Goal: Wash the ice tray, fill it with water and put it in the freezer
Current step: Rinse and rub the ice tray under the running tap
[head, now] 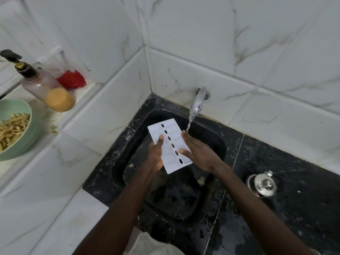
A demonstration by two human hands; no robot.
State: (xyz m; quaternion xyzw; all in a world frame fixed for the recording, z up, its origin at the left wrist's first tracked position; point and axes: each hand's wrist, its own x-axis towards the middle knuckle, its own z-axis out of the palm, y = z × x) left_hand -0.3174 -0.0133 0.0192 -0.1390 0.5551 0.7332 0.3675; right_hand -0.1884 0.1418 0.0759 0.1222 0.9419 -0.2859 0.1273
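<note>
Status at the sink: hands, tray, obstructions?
Both gripping ice tray by its long edges: left hand, right hand. Tray over sink, beside running tap; stream lands at right fingertips. Nothing blocking.

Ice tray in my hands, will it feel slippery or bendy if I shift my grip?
Probably slippery: the ice tray looks like smooth plastic and sits right beside the running water. Likely light and slightly bendy, since it looks thin.
</note>
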